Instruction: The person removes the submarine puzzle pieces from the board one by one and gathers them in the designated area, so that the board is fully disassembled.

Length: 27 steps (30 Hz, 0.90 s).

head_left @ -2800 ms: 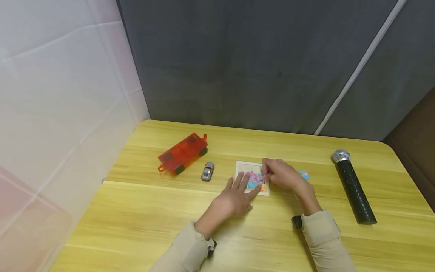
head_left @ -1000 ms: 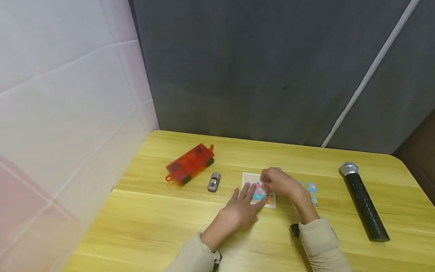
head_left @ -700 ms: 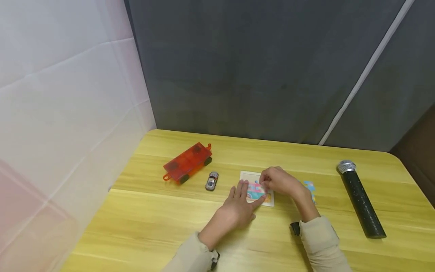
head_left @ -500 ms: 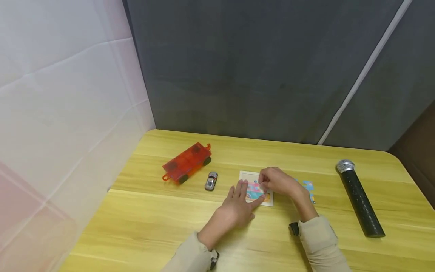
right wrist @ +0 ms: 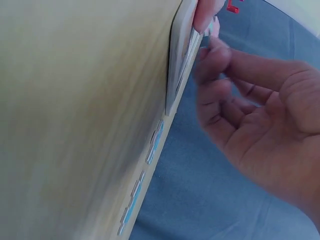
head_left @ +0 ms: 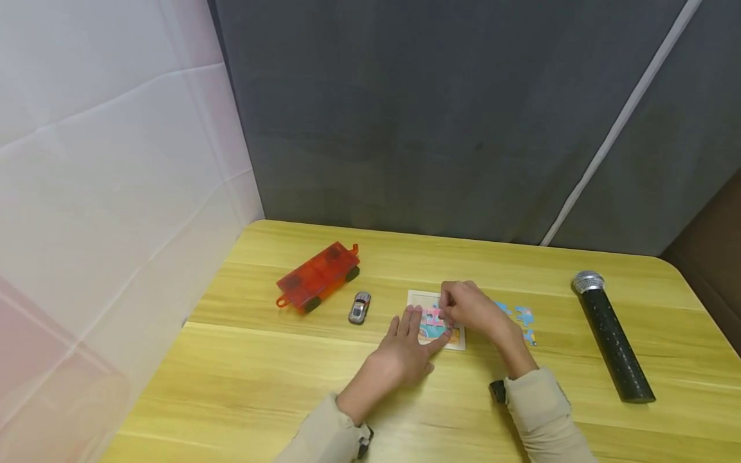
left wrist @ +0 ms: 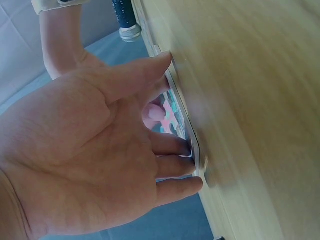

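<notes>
A small jigsaw puzzle in a pale frame [head_left: 457, 346] lies on the table, partly filled with pink, teal and orange pieces. My left hand [head_left: 402, 354] rests on its near left part, fingers straight and spread; in the left wrist view the left hand [left wrist: 95, 145] has its fingertips along the frame's edge. My right hand [head_left: 475, 312] is over the frame's right side, thumb and index finger pinching a pink puzzle piece [right wrist: 215, 29]. In the right wrist view the other fingers of the right hand [right wrist: 260, 110] are curled in. The fingertips hide part of the piece.
Several loose blue puzzle pieces [head_left: 525, 315] lie right of the frame, beside the right forearm. A black microphone [head_left: 616, 347] is farther right. To the left are a silver toy car [head_left: 359, 308] and a red toy wagon [head_left: 318, 276]. A dark wall panel [head_left: 405, 128] stands behind the table.
The head view has shifted slightly. My right hand has stayed at the frame with small finger movements, and pink pieces show more clearly beside its fingertips. The left hand keeps its place on the puzzle.
</notes>
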{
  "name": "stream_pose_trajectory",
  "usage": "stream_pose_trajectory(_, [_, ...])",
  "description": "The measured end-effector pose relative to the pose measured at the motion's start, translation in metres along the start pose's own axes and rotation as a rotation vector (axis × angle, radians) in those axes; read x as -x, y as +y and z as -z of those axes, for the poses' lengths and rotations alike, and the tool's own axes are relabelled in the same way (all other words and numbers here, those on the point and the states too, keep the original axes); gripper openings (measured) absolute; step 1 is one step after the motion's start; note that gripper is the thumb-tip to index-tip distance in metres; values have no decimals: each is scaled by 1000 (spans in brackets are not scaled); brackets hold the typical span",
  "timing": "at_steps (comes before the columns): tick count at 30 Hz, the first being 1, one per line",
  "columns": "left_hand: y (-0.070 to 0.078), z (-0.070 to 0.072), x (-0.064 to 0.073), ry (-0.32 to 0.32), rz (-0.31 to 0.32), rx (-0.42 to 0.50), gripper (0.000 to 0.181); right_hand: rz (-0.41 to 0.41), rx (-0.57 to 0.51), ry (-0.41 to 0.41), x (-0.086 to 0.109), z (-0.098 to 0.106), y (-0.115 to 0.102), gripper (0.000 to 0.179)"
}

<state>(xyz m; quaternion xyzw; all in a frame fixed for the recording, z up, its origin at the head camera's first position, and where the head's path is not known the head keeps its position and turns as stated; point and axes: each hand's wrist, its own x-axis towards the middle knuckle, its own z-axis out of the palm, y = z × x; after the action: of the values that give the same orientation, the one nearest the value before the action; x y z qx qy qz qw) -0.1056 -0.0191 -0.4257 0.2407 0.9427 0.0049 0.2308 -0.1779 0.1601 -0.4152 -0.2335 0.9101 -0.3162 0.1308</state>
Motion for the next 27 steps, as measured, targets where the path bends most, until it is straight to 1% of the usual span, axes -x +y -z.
stream_pose_trajectory(3, [0, -2, -3, 2, -1, -1, 65, -12, -35, 13, 2, 4, 0, 19])
stream_pose_trajectory(6, [4, 4, 2, 13, 9, -36, 65, -35, -78, 14, 6, 14, 1, 16])
stream_pose_trajectory(7, [5, 6, 3, 12, 10, -32, 65, -42, -94, 11, 9, 18, 3, 15])
stream_pose_trajectory(10, [7, 12, 10, 15, 21, -40, 66, -65, -141, -16, 20, 34, 10, 16])
stream_pose_trajectory(12, [8, 14, 12, 15, 25, -42, 67, -87, -156, -57, 29, 44, 18, 18])
stream_pose_trajectory(14, [8, 16, 14, 14, 30, -45, 67, -124, -142, -100, 37, 53, 26, 20])
stream_pose_trajectory(16, [8, 16, 15, 14, 27, -45, 67, -186, -116, -133, 45, 59, 33, 22])
stream_pose_trajectory(18, [7, 16, 15, 18, 23, -45, 67, -250, -86, -149, 50, 63, 38, 23])
stream_pose_trajectory(21, [7, 15, 14, 20, 22, -46, 68, -321, -50, -152, 54, 64, 42, 22])
stream_pose_trajectory(25, [7, 14, 15, 24, 21, -45, 68, -359, -15, -130, 53, 60, 43, 21])
stream_pose_trajectory(27, [7, 14, 14, 25, 19, -43, 68, -372, 12, -119, 52, 57, 42, 24])
